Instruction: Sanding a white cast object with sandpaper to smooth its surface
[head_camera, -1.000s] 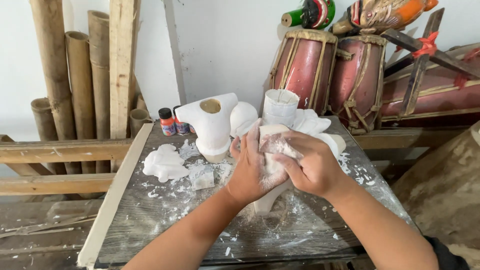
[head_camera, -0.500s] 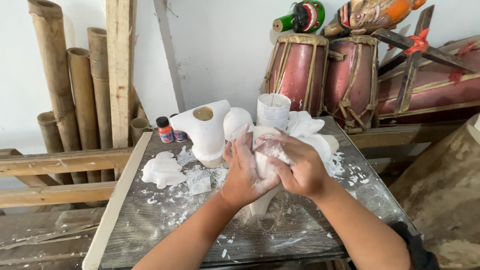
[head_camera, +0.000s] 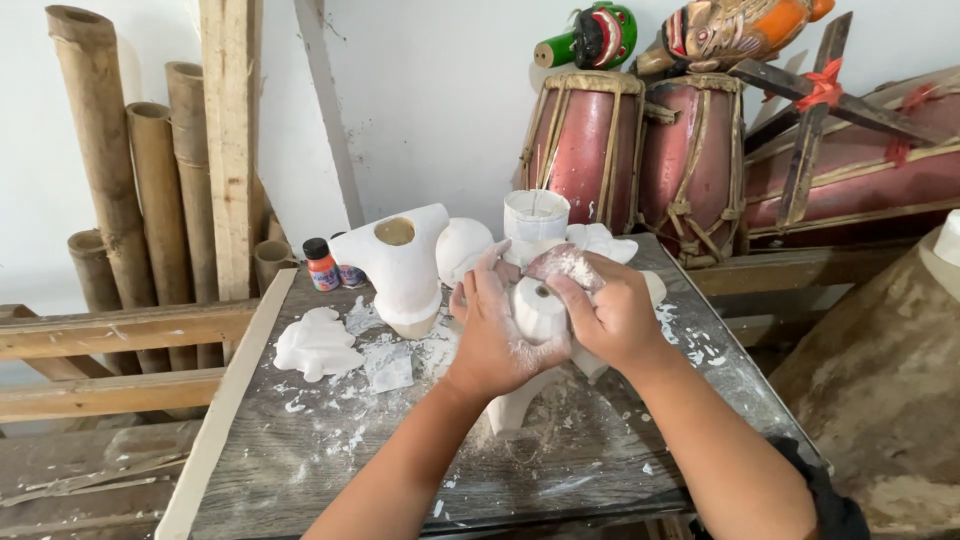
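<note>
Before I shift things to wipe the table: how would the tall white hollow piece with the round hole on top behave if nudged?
The white hollow piece stands upright on a narrower base, so it looks apt to tip rather than slide. Its chalky surface and the white chips scattered on the table suggest brittle material that may crack if knocked. The dust probably makes it slippery.

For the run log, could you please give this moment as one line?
left hand: holds white plaster piece | right hand: rubs it with sandpaper | table: white dust

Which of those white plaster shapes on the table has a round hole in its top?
The tall white cast standing left of the hands, beside the small paint bottles. Its top shows a brownish round opening; the flat piece lying nearer the table's left edge has none.
</note>
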